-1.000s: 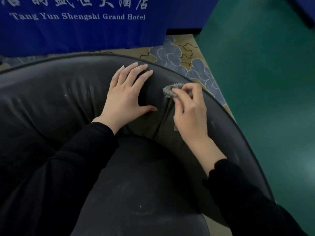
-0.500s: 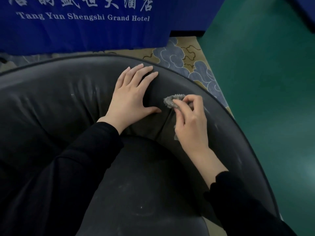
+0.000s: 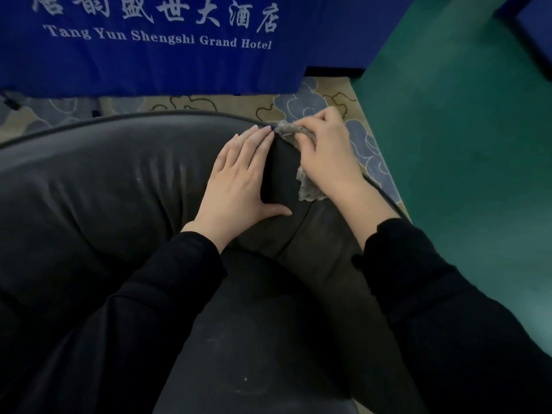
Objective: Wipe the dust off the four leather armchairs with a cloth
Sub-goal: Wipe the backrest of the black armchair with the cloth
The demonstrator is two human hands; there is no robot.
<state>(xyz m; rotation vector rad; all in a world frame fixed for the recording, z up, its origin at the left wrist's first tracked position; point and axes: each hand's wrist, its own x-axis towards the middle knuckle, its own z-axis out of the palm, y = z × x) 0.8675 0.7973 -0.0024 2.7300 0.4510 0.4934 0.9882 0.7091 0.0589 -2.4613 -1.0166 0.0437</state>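
My right hand (image 3: 328,156) pinches the grey cloth (image 3: 307,186) against the black leather armchair (image 3: 89,180) rim, cloth bunched under my fingers. Left hand (image 3: 239,180) flat, fingers straight, just beside it.

Carrier: a black leather armchair (image 3: 89,180) with a curved padded back and a piped top edge, standing on a patterned beige-and-blue carpet (image 3: 301,100). Pale dust specks show on its seat cushion (image 3: 254,339). On the inner back, right of centre, the left hand (image 3: 239,180) lies flat, fingertips near the top edge. Just beside it, a crumpled grey cloth (image 3: 307,189) sits at the top edge and hangs down the inner back, gripped by the right hand (image 3: 328,156). A blue printed drape (image 3: 149,67) meets the carpet beyond the chair's far edge.
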